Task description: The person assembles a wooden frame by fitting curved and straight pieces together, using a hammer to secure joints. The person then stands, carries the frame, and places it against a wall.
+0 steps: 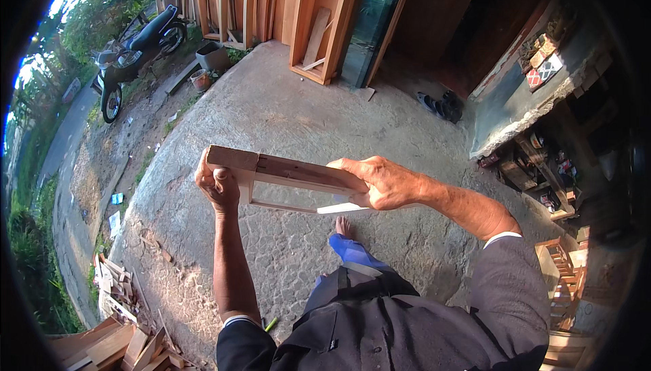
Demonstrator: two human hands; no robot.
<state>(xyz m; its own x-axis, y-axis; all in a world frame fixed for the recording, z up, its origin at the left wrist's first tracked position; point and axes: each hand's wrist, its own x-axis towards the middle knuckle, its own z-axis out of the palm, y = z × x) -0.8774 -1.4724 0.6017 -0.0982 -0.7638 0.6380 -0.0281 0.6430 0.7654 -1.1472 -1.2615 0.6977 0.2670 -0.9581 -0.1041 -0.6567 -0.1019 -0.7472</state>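
I hold a wooden frame (298, 170) up in front of me, above the concrete floor. Its near top bar runs from left to right, and through its opening the floor shows. My left hand (218, 180) grips the frame's left end, thumb bent against the wood and the other fingers mostly hidden behind. Farther along, my right hand (383, 182) is wrapped round the bar toward its right end, which the hand partly covers. A paler thin rail (339, 208) of the frame shows below, by the right hand.
A scrap wood pile (129, 344) lies at the lower left. A motorbike (135, 49) and a bucket (201, 80) stand at the far left. Tall wooden frames (322, 25) lean at the back. Dark sandals (442, 105) lie near a concrete ledge (522, 117) on the right.
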